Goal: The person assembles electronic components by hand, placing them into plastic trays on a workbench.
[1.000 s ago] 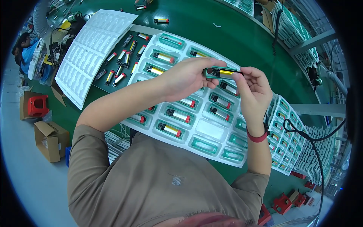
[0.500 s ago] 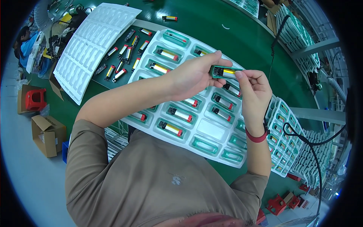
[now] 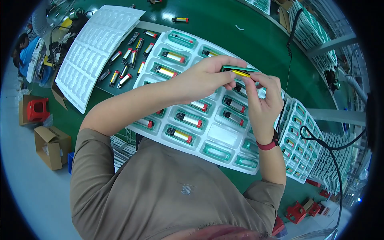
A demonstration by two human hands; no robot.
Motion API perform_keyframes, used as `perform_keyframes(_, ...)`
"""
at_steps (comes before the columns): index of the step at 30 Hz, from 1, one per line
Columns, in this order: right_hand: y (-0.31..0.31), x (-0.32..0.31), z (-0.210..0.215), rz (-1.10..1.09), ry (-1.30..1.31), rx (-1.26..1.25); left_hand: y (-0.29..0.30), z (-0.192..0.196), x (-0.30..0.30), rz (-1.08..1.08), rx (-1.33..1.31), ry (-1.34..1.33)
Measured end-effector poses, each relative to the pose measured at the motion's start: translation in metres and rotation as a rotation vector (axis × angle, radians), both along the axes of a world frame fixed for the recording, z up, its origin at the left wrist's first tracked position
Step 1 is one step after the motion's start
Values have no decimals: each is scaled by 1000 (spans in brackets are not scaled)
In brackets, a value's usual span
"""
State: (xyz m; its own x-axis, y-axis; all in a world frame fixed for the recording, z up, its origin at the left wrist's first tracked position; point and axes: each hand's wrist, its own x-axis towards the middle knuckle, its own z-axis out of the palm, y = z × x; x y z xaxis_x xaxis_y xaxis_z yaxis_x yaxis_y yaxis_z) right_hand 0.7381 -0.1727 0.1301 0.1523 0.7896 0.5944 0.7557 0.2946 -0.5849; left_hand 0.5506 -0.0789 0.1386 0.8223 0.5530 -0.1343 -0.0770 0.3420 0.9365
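Looks to me like the step in hand is fitting a yellow battery unit [image 3: 241, 73] into its green shell [image 3: 236, 68]; the pair is up in the air over the far side of the white tray [image 3: 200, 138], turned nearly edge-on, so I honestly can't tell if the unit is fully seated; the left hand [image 3: 212, 78] has its thumb and fingers clamped on the left end of the shell, and the right hand [image 3: 262, 96] has thumb and fingertips pinched together at the other end, on the unit as far as I can make out; the right fingertips partly hide that end, so no clue how the red cap sits, if there is one; down in the tray plenty of pockets hold a filled shell, like the red-capped one [image 3: 179, 135] near the front edge, while an unfilled shell [image 3: 217, 152] sits to its right and a bare pocket [image 3: 222, 135] is just beyond that; loose units [image 3: 125, 81] lie scattered on the green bench [image 3: 212, 30] left of the tray; my guess is the next move calls for an even thumb press along the unit while the other hand steadies the shell, then a level set-down, since tipping it could let a loose unit slide out.
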Motion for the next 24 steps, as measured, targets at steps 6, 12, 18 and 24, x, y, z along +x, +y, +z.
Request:
perform_keyframes(6,-9,16,10,256,762,-330,1,4,-6,-78,109,8)
perform_keyframes(12,-12,22,4,266,568,-340,0,-2,-2,-53,301,105)
perform_keyframes(18,-20,9,9,144,32,-44,-7,4,-6,-9,804,143)
perform_keyframes(24,-47,0,3,206,173,125,-23,9,-5,-58,839,-83)
